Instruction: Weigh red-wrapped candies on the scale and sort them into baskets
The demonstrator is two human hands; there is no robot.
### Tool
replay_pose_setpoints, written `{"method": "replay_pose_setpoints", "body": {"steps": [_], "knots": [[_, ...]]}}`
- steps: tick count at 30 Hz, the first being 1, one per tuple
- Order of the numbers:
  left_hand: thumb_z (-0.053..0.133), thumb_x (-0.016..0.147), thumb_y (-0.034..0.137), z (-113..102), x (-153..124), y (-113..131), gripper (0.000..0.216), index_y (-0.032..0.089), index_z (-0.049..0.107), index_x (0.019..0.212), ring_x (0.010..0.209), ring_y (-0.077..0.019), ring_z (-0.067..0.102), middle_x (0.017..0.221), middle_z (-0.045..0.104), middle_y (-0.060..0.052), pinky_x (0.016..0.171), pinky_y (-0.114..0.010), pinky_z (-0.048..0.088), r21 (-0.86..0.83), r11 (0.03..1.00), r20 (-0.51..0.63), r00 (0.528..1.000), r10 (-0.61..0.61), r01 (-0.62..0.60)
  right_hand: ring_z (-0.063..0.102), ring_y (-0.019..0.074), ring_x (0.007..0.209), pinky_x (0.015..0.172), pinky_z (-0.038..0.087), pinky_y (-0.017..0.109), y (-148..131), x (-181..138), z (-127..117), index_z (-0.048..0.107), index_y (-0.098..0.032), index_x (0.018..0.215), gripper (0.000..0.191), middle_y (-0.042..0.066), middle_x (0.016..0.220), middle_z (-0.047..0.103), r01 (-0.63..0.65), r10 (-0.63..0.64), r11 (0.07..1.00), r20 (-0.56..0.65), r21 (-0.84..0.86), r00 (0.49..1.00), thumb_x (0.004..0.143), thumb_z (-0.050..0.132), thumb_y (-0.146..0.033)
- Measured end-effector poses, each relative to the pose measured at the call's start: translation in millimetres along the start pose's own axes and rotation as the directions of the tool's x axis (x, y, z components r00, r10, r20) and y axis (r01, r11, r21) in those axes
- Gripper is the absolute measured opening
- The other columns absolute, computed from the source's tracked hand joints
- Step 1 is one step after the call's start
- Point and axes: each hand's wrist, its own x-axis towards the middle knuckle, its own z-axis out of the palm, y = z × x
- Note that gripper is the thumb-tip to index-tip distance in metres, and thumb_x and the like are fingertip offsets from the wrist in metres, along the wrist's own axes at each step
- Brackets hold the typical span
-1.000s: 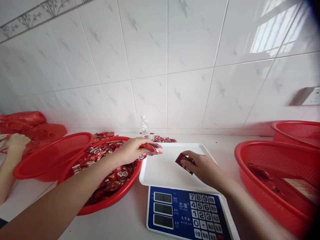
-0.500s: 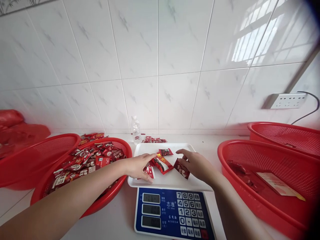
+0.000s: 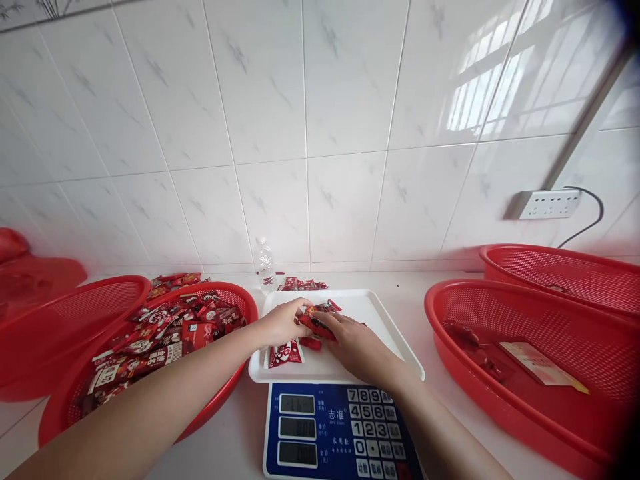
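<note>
Nearest the camera, a blue scale keypad [image 3: 345, 433] is sitting at 6 o'clock on the white surface [image 3: 240, 440], its three displays lined up on its left side. Just beyond it, the white weighing tray [image 3: 385, 327] is carrying a few red snack packets. One packet [image 3: 284, 352] is lying flat at the tray's near left corner.

Both hands are meeting over the tray's middle. The left hand [image 3: 280, 323] is reaching in from 8 o'clock, its fingers curled narrowly and pinching a red packet [image 3: 313, 323]. The right hand [image 3: 353, 343] is coming in from 5 o'clock, lying palm down over the packets, its fingertips touching the same red packet; whether it is gripping anything is not clear.

At 9 o'clock, a red basket [image 3: 220, 393] heaped with red packets is sitting just beside the tray, with another red basket [image 3: 65, 327] overlapping behind it. At 3 o'clock, a large red basket [image 3: 450, 313] is holding a flat card [image 3: 543, 363], and a further red basket [image 3: 560, 267] is standing behind it.

Farther back, at 12 o'clock, a clear bottle [image 3: 265, 263] and loose packets [image 3: 300, 285] are resting against the tiled wall [image 3: 345, 100], and a power strip [image 3: 547, 204] is hanging on that wall at 2 o'clock.
</note>
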Motion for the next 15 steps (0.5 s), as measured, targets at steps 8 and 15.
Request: {"method": "replay_pose_setpoints", "body": {"steps": [8,15], "knots": [[0.064,0.068,0.055,-25.5,-37.2,10.6,0.098,0.023,0.015,0.147,0.136,-0.0321,0.025,0.152,0.019,-0.012,0.105,-0.041,0.030,0.396,0.918,0.216,0.972,-0.092,-0.001,0.062,0.0172,0.071,0.058,0.039,0.025,26.5,-6.1,-37.8,0.050,-0.026,0.120,0.038,0.005,0.089,0.069,-0.253,0.264,0.964,-0.346,0.079,0.900,0.089,0.029,-0.021],[0.048,0.076,0.066,-5.4,-30.8,-6.6,0.098,0.021,-0.001,0.147,0.139,-0.0312,-0.011,0.154,-0.005,-0.010,0.110,-0.055,0.003,0.554,0.831,0.197,0.977,-0.080,-0.043,0.060,0.0210,0.071,0.054,0.032,0.026,47.7,-17.0,-54.4,0.055,-0.022,0.112,0.037,0.009,0.087,0.068,-0.463,0.442,0.880,-0.179,-0.103,0.879,0.084,0.032,-0.015]]}}
